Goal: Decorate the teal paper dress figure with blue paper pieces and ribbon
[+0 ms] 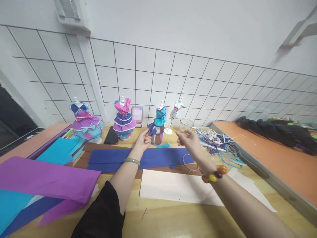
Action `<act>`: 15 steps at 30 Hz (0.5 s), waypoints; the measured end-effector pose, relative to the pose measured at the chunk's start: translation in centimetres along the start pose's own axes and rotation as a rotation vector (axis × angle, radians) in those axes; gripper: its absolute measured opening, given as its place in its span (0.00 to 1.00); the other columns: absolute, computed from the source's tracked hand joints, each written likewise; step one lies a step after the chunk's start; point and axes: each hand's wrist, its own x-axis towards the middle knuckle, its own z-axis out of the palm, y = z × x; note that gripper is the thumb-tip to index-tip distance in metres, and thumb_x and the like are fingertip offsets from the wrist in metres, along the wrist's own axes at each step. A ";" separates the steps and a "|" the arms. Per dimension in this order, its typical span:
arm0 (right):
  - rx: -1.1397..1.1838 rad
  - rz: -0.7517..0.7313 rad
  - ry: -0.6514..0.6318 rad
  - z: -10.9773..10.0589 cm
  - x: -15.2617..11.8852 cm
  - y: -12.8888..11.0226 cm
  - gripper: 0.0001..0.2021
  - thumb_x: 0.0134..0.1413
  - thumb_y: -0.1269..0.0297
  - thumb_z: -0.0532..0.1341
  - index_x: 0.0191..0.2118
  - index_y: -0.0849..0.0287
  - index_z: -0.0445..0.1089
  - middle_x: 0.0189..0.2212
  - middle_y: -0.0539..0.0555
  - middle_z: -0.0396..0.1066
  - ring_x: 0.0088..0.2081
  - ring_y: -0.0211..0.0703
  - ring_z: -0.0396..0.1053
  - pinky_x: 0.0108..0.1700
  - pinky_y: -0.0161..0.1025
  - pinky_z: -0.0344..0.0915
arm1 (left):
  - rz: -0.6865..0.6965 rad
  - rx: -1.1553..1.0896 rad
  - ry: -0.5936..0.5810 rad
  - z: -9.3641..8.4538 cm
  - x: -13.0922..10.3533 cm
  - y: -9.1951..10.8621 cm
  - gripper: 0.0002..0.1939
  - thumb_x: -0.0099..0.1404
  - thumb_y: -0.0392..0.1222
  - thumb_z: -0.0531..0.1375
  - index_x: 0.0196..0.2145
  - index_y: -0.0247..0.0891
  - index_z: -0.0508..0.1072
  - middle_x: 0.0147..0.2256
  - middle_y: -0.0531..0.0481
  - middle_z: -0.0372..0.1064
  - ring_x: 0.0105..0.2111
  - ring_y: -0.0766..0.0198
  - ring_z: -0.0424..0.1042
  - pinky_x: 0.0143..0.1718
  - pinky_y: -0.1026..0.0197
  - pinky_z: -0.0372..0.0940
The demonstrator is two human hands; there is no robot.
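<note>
Head view, left hand (143, 141) pinching small dress (158, 130), right hand (190, 140) pinched, contents indiscernible

4 mannequins (175, 114) (3 w/ dresses (85, 123)) & 2 hands (143, 140)

Turquoise dress top (160, 116); skirt (157, 135) patched brown, white, purple; blue strip (159, 158); purple sheet (54, 177).

White wall (173, 26); black grid (135, 66) across its lower part, behind the worktop's (133, 221) far edge. Worktop pale wood, grain showing. 1 white post (88, 59) rises behind far edge, toward far left corner. Orange surface (272, 148) beyond right edge. Light bright, soft shadow toward near edge.
</note>
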 end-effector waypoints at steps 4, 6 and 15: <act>-0.138 0.057 0.000 -6.1 -1.8 -0.8 0.21 0.38 0.49 0.65 0.33 0.59 0.62 0.14 0.48 0.67 0.15 0.36 0.64 0.18 0.32 0.59 | 0.022 0.030 0.010 0.0 -0.1 -0.1 0.04 0.61 0.37 0.55 0.29 0.35 0.64 0.20 0.57 0.59 0.11 0.80 0.47 0.07 0.76 0.40; -0.184 0.084 0.008 -8.6 -2.9 -0.8 0.20 0.40 0.49 0.64 0.34 0.59 0.62 0.15 0.49 0.68 0.17 0.36 0.64 0.19 0.32 0.60 | 0.028 0.051 0.023 -0.1 0.0 -0.3 0.03 0.61 0.36 0.55 0.30 0.35 0.64 0.22 0.56 0.61 0.11 0.80 0.47 0.07 0.76 0.40; -0.288 0.203 -0.165 -13.4 -8.2 1.1 0.22 0.45 0.48 0.61 0.39 0.60 0.62 0.19 0.52 0.69 0.20 0.40 0.67 0.25 0.37 0.63 | 0.059 0.173 0.114 0.0 0.5 -0.7 0.05 0.61 0.28 0.50 0.31 0.32 0.65 0.21 0.56 0.59 0.11 0.81 0.47 0.08 0.76 0.38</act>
